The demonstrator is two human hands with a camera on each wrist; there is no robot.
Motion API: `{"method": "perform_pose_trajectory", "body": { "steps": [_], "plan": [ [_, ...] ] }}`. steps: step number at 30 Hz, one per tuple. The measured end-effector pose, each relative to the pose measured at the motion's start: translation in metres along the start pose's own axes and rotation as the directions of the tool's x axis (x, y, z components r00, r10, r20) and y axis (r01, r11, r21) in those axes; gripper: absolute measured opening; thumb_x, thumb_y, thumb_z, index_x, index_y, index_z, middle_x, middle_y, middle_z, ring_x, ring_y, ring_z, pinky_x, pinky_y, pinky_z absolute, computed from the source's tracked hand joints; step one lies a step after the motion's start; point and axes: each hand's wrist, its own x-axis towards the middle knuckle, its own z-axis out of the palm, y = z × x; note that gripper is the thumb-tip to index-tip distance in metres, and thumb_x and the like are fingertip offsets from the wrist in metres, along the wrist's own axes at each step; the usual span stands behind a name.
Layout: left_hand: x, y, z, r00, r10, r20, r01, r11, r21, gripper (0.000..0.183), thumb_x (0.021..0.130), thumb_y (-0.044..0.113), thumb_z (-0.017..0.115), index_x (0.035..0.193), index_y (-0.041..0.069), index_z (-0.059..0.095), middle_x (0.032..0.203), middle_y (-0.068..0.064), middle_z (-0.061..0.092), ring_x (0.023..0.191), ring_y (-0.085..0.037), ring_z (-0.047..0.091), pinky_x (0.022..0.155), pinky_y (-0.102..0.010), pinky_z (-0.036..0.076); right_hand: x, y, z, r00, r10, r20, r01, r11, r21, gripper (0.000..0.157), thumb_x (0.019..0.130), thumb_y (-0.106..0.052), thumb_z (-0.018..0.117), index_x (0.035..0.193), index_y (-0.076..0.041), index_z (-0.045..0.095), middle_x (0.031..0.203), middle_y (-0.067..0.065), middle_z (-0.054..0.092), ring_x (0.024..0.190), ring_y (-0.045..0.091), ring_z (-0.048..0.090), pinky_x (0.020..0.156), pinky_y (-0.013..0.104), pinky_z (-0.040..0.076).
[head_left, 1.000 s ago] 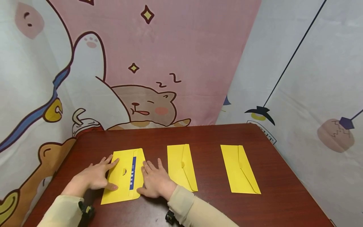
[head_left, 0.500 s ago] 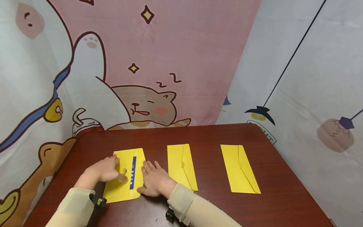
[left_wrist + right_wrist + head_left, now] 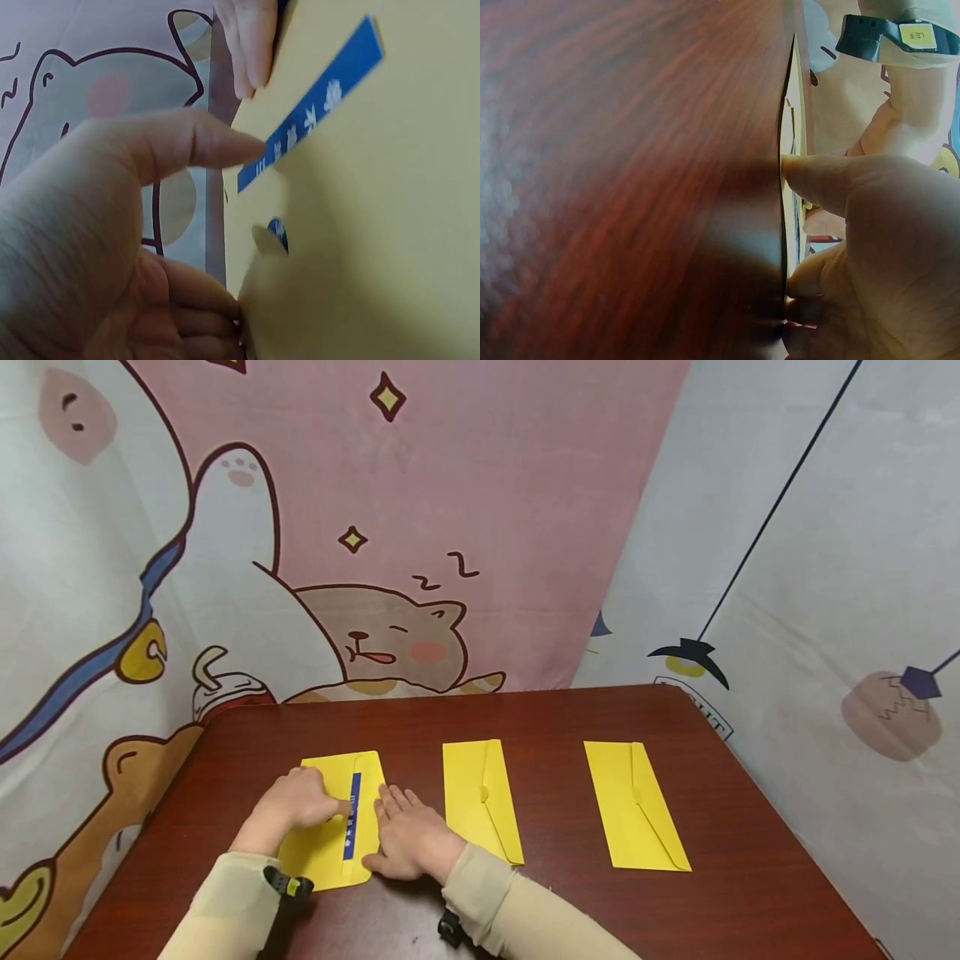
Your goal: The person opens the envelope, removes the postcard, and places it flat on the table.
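My left grip and right grip look spread, pinching nothing; I'd brace the leftmost envelope from the right, smoothing gently.

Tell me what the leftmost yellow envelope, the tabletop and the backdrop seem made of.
Leftmost yellow envelope: likely paper or thin card, smooth and fairly matt; its edge is thin and a curved cut shows.
Tabletop: wood or wood-look laminate, glossy reddish brown, with grain streaks and glare.
Backdrop: probably printed fabric, matt, with soft creases.

Cloth-screened corner, room type unclear: cartoon backdrop (dozing animal, stars) behind reddish-brown table.
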Motion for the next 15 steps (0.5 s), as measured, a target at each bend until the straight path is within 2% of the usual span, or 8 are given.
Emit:
{"method": "perform_pose_trajectory", "body": {
  "steps": [4,15],
  "plan": [
    [0.002,0.006,0.001,0.999,-0.036,-0.011,0.036,0.999,0.008,0.066,0.076,0.051,0.084,0.105,-0.006,0.065,0.089,-0.015,0.058,0.077,-0.031,0.059,0.068,-0.043,0.049,0.001,-0.001,0.001,1.000,0.003,0.005,-0.003,1.000,-0.004,0.087,0.103,-0.071,0.041,0.164,-0.009,0.037,0.174,0.009,0.024,0.159,0.021,0.022,0.125,0.033,0.021],
    [0.001,0.018,0.002,0.995,-0.098,0.011,0.099,0.995,-0.033,0.061,0.075,0.046,0.085,0.102,-0.005,0.065,0.083,-0.014,0.060,0.076,-0.031,0.060,0.068,-0.042,0.050,0.000,-0.001,0.000,1.000,0.012,0.015,-0.012,1.000,-0.002,0.087,0.103,-0.072,0.040,0.165,-0.010,0.036,0.174,0.008,0.023,0.159,0.020,0.021,0.125,0.033,0.021]
  ]
}}
